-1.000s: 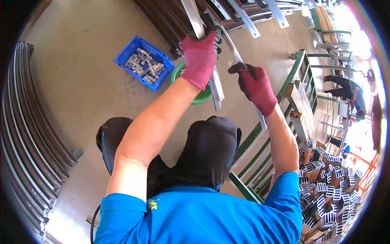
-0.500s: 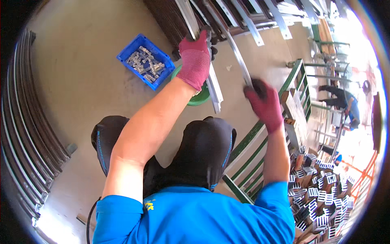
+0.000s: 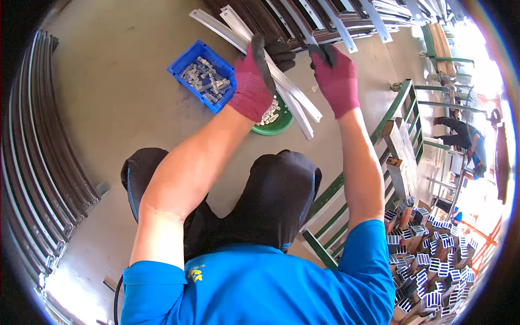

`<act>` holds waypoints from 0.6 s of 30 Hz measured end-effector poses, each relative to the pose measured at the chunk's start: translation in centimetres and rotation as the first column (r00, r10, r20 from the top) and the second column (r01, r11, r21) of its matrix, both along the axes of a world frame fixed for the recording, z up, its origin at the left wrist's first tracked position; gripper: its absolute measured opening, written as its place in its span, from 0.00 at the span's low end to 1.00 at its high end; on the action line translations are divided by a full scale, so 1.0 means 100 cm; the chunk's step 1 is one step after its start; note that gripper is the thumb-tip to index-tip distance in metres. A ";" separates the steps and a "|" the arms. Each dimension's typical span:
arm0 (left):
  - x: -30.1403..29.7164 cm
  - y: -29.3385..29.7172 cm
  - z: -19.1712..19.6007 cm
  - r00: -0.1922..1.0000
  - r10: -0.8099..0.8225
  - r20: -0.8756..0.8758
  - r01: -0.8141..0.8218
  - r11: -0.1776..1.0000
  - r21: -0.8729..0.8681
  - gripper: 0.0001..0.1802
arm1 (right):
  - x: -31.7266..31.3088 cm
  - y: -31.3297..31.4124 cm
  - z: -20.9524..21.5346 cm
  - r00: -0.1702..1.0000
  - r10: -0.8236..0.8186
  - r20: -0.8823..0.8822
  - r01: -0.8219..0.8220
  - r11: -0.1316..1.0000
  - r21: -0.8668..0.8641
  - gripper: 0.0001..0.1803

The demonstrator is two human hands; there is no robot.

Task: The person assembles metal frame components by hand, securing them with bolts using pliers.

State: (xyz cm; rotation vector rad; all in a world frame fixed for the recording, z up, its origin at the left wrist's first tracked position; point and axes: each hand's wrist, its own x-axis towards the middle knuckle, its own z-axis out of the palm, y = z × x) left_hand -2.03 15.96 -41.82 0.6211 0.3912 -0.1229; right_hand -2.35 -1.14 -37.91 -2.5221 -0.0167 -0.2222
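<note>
My left hand (image 3: 259,76), in a red glove with black fingers, is closed around two long pale metal strips (image 3: 295,105) that run from the upper left down to the right. My right hand (image 3: 336,78), gloved the same way, hovers just right of the strips with fingers curled near a strip on the stack behind; whether it grips anything is unclear. Under the strips sits a green bowl (image 3: 279,123) of small metal pieces. A blue crate (image 3: 201,76) of small metal parts lies on the floor to the left of my left hand.
Dark profiles with pale strips (image 3: 336,21) are stacked ahead. Curved dark bars (image 3: 38,162) lie along the left. A green metal frame (image 3: 401,141) stands at right, with bundled profile ends (image 3: 428,254) below it. Another person (image 3: 466,135) bends far right.
My right hand has risen from lower right to the stack, beside my left hand. The strips in my left hand have swung lower and more level.
</note>
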 end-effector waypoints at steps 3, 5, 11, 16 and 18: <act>-0.007 -0.010 -0.018 0.993 -0.008 0.120 0.022 0.993 -0.115 0.28 | -0.049 -0.014 -0.015 0.974 -0.084 -0.211 0.188 0.822 0.538 0.18; -0.018 -0.022 -0.030 0.985 -0.053 0.162 0.067 0.994 -0.082 0.28 | -0.079 -0.017 -0.027 0.955 0.064 -0.291 0.065 0.909 0.413 0.21; -0.050 -0.029 -0.055 0.999 -0.038 -0.026 0.035 0.995 -0.098 0.21 | -0.095 -0.007 -0.048 0.872 0.157 -0.463 0.099 0.871 0.481 0.12; -0.063 -0.036 -0.042 0.993 -0.029 -0.110 0.027 1.000 -0.016 0.20 | -0.109 -0.022 -0.065 0.941 0.056 -0.335 0.089 0.911 0.402 0.11; -0.062 -0.041 -0.062 0.988 0.004 -0.151 -0.019 0.995 -0.102 0.20 | -0.120 -0.014 -0.064 0.965 -0.032 -0.260 0.101 0.962 0.255 0.11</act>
